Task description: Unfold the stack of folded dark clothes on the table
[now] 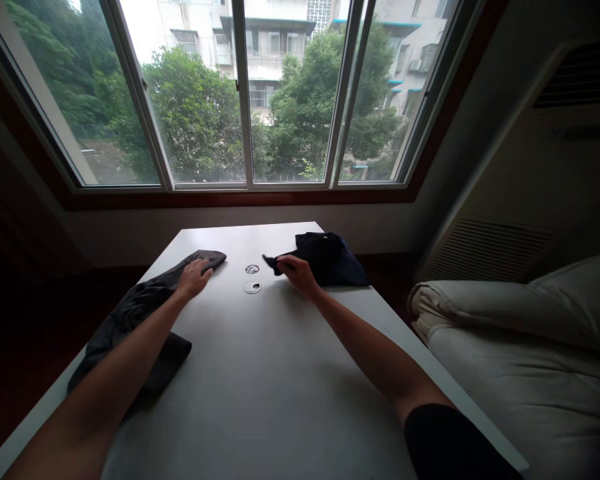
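Observation:
A crumpled dark grey garment (150, 293) lies along the left side of the white table (260, 373). My left hand (194, 277) rests on its far end, palm down with the fingers stretched out. At the far right corner of the table is a bunched navy-black garment (337, 257). My right hand (296, 272) pinches an edge of this dark cloth between thumb and fingers, and a narrow tip pokes out to the left. The exact kind of either garment cannot be made out.
Two round metal-rimmed fittings (253, 287) sit in the tabletop between my hands. A pale padded sofa (520, 333) stands close on the right. Beyond the table's far edge are a wall and a wide sliding window (287, 100). A large vented unit (500, 240) leans into view at right.

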{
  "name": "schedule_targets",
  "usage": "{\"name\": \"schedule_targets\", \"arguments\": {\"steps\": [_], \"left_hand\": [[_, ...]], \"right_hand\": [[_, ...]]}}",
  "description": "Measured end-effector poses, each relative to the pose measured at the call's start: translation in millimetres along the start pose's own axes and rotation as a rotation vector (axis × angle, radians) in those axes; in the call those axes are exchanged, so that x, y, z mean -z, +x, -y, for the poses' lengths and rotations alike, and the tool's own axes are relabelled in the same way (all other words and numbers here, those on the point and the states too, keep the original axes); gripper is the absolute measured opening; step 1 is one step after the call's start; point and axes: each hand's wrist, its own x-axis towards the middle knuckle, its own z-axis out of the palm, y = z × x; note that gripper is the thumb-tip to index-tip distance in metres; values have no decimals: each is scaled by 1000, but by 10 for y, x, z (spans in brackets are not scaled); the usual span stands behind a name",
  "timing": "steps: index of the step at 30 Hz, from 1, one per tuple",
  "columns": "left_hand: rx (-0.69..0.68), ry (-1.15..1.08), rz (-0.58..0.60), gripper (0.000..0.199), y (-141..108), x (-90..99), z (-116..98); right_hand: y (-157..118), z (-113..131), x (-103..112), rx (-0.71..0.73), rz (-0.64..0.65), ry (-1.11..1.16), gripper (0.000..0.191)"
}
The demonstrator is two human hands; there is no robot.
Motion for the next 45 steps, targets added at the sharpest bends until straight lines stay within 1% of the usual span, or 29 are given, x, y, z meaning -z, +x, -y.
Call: {"name": "schedule_targets", "arguments": {"steps": [1,2,4,5,6,7,9,10,12,15,17,18,20,22,24,26,27,28,29,30,31,32,34,35,37,39,41,43,45], "left_hand": [[-35,-72,-33,60,35,42,-82],[-46,-144,-47,59,48,70,-166],[-45,-265,11,61,-16,67,-335],[-53,-302,81,63,-102,35,-422],[-67,-313,166,66,-227,-13,-513],[-85,-296,244,68,-387,-70,-609],[-121,-212,373,70,-781,-178,-819],[-143,-175,381,70,-994,-212,-931],[-203,-180,389,73,-1398,-209,-1155],[-301,-221,495,80,-1847,-43,-1433],[-363,-173,559,89,-2047,115,-1535],[-368,-124,566,94,-2133,190,-1557],[-328,-15,545,103,-2304,321,-1552],[-278,57,560,108,-2475,439,-1501],[-275,75,672,112,-2606,578,-1421],[-283,75,771,107,-2640,781,-1309],[-273,84,769,102,-2609,916,-1235],[-249,105,720,94,-2546,1074,-1147],[-195,148,627,85,-2458,1249,-1044],[-140,201,505,75,-2354,1434,-927],[-53,274,361,66,-2245,1617,-801],[64,360,228,61,-2141,1784,-673],[110,442,108,58,-1982,2015,-430],[108,469,60,59,-1934,2061,-328],[36,470,26,64,-1893,2005,-179],[-48,412,49,62,-1902,1796,-122],[-133,286,115,56,-1935,1519,-163],[-215,107,240,51,-1983,1258,-282],[-297,-70,443,48,-2040,1070,-432]], "right_hand": [[-136,132,-105,35,140,108,38],[-275,260,-194,55,329,190,38],[-514,469,-312,112,760,268,35],[-591,531,-340,138,877,279,33],[-630,557,-352,145,915,276,31],[-630,545,-352,125,869,265,31],[-532,433,-331,1,637,209,35],[-454,351,-319,-85,524,151,38],[-301,193,-314,-252,414,-33,43],[-202,80,-414,-380,473,-385,59],[-227,92,-545,-363,570,-583,71],[-247,110,-617,-343,609,-660,71],[-259,141,-749,-328,664,-744,59],[-206,149,-853,-345,687,-735,43],[-87,146,-938,-368,716,-681,29],[68,165,-1020,-452,686,-495,25],[148,192,-1061,-502,621,-335,26],[224,232,-1097,-533,530,-138,28],[292,283,-1126,-529,439,78,30],[351,344,-1143,-486,372,283,33],[398,408,-1145,-415,353,449,37],[434,471,-1131,-341,380,573,43],[474,580,-1055,-252,511,669,52],[481,621,-998,-239,569,643,53],[484,667,-853,-223,607,536,45],[483,661,-675,-182,566,461,39],[481,590,-469,-121,490,407,39],[472,442,-241,-66,394,237,36],[449,218,-1,-66,276,-73,29]]}}
